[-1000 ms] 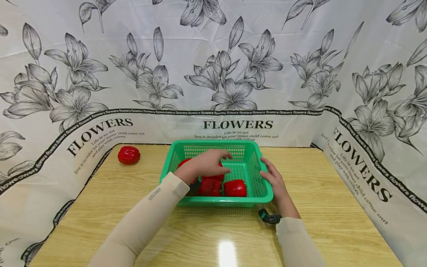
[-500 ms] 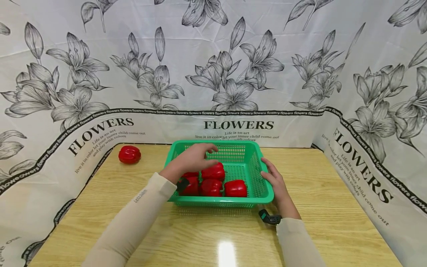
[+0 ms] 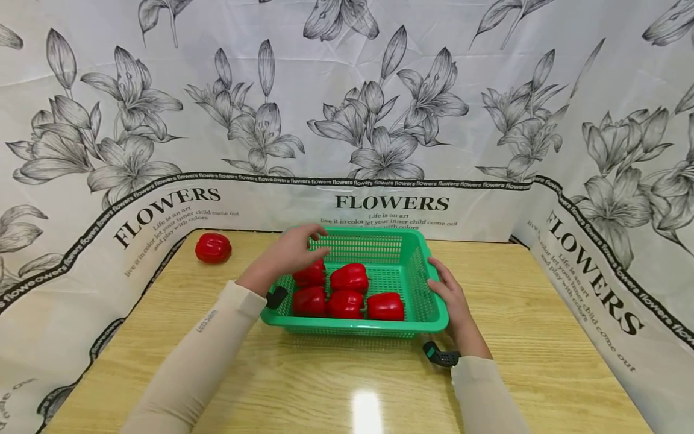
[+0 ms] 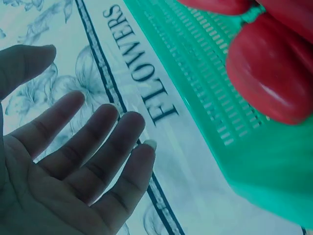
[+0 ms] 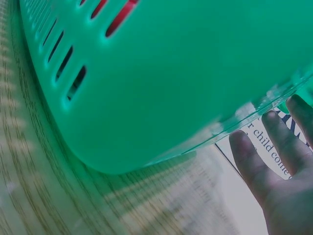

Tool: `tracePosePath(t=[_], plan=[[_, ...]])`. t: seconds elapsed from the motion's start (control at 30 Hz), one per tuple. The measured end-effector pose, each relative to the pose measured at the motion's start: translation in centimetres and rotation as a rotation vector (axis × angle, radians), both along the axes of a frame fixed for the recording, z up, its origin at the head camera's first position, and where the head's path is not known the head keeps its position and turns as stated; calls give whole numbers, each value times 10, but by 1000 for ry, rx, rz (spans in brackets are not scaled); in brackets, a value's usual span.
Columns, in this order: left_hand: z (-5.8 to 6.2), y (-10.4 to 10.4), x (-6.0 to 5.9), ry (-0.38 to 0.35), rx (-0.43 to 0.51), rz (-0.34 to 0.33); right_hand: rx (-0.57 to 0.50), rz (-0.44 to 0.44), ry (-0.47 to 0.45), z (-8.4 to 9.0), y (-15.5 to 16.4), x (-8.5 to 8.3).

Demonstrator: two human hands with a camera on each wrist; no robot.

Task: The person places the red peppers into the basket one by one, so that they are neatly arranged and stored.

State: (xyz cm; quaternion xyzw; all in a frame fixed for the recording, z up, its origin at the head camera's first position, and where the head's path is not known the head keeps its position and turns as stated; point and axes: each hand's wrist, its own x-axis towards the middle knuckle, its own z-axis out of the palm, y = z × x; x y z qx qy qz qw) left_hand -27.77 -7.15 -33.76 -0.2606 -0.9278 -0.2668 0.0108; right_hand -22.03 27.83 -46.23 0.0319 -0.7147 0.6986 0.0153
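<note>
Several red bell peppers (image 3: 349, 278) lie in a green perforated plastic basket (image 3: 358, 325). My left hand (image 3: 293, 248) is above the basket's back left corner, fingers spread and holding nothing. In the left wrist view the bare palm (image 4: 63, 186) faces the camera, beside the basket wall and a pepper (image 4: 266, 73). My right hand (image 3: 452, 298) rests along the right rim of the basket, its fingers nearly straight. The right wrist view has those fingers (image 5: 254, 166) against the basket's outer side (image 5: 161, 98). Another red bell pepper (image 3: 213, 248) lies on the table, left of the basket.
A wood-grain table (image 3: 303, 386) carries the basket near its back edge. White fabric with printed flowers (image 3: 385, 150) hangs behind it and along both sides. Black wrist devices (image 3: 440, 354) are strapped below the hands.
My left hand has moved left from over the middle of the basket to its back left corner, uncovering the peppers beneath. The right hand stays at the right rim.
</note>
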Motion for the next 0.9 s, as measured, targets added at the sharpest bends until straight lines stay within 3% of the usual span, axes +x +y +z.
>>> tracePosePath(t=[0.4,0.9], plan=[[-11,-44,-15,24,62,200,-14,1,-8,1,-1,-1],[-25,-78,-26,29,74,420,-4,-11,-8,1,-2,1]])
